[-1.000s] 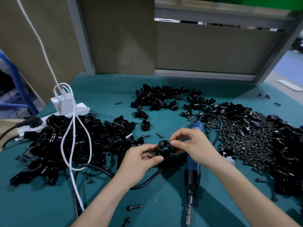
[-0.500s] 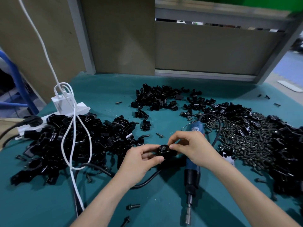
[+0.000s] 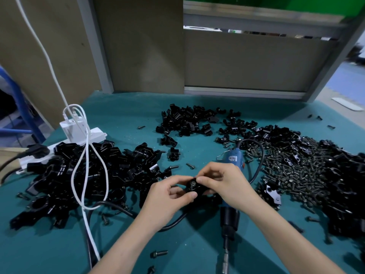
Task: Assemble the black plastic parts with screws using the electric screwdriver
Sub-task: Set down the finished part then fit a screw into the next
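Both hands meet just above the tabletop (image 3: 185, 248). The left hand (image 3: 167, 196) pinches a small black plastic part (image 3: 199, 189) between thumb and fingers, and the right hand (image 3: 223, 184) pinches its other side, fingertips touching a screw (image 3: 192, 183) standing in its top. The electric screwdriver (image 3: 229, 216) lies flat under the right hand, bit toward the person. A loose pile of screws (image 3: 292, 171) spreads to the right, and a heap of black parts (image 3: 122, 171) lies to the left. A white cable (image 3: 87, 165) is draped over that heap, with a power strip (image 3: 94, 133) behind it.
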Demonstrator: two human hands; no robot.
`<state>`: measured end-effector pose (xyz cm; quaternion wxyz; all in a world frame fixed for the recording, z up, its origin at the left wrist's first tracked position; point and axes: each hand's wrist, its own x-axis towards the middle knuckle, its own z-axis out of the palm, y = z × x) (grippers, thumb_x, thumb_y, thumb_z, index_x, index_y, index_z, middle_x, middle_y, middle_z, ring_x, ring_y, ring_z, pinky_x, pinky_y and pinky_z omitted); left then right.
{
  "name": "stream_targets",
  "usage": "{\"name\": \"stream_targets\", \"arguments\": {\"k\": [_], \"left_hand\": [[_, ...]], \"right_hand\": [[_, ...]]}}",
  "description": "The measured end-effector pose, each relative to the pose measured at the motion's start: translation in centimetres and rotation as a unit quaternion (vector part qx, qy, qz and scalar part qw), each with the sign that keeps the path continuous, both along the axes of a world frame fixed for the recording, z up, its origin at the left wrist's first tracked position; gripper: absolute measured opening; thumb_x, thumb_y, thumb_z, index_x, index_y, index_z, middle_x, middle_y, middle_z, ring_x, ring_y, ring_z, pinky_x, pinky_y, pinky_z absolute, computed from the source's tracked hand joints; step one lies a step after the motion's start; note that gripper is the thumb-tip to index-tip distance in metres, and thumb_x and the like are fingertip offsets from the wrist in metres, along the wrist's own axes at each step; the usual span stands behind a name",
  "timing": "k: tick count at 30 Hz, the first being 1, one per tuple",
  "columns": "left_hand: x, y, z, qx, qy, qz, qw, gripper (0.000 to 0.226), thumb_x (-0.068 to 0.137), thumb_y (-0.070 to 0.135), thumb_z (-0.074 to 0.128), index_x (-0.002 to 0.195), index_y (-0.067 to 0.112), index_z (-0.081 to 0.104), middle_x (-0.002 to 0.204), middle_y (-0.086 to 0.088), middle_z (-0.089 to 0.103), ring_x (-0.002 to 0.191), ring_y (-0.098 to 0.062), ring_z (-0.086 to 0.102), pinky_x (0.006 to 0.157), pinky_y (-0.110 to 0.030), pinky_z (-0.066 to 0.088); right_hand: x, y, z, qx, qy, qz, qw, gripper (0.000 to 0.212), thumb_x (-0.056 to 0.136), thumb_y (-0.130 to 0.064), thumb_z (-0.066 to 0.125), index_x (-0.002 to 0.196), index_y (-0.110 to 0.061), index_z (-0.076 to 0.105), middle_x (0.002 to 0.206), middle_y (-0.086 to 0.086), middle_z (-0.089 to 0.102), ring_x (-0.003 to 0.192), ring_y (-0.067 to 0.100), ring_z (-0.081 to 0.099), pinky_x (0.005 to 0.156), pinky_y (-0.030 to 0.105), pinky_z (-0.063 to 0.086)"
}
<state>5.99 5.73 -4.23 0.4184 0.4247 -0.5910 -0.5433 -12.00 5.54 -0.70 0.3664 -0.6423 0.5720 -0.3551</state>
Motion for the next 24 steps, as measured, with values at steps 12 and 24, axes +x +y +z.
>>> {"name": "stream_targets", "arguments": {"k": [12, 24], "left_hand": [[0.0, -0.6, -0.7, 0.029, 0.044, 0.017, 0.998, 0.025, 0.078, -0.002, 0.074, 0.095, 0.015, 0.074, 0.082, -0.002, 0.076, 0.070, -0.015, 0.072, 0.068, -0.018, 0.053], [0.0, -0.4, -0.9, -0.073, -0.033, -0.016, 0.997, 0.054, 0.079, 0.010, 0.077, 0.115, 0.049, 0.064, 0.110, 0.013, 0.070, 0.094, -0.007, 0.066, 0.088, -0.016, 0.049]], "right_hand": [[-0.6, 0.4, 0.4, 0.006, 0.024, 0.050, 0.998, 0.029, 0.079, -0.013, 0.077, 0.098, -0.033, 0.070, 0.098, -0.013, 0.074, 0.098, -0.004, 0.065, 0.094, 0.022, 0.047], [-0.4, 1.0, 0.0, -0.025, 0.041, 0.033, 0.998, 0.030, 0.081, -0.009, 0.075, 0.093, -0.035, 0.066, 0.098, -0.013, 0.072, 0.098, -0.005, 0.064, 0.094, 0.029, 0.052]]}}
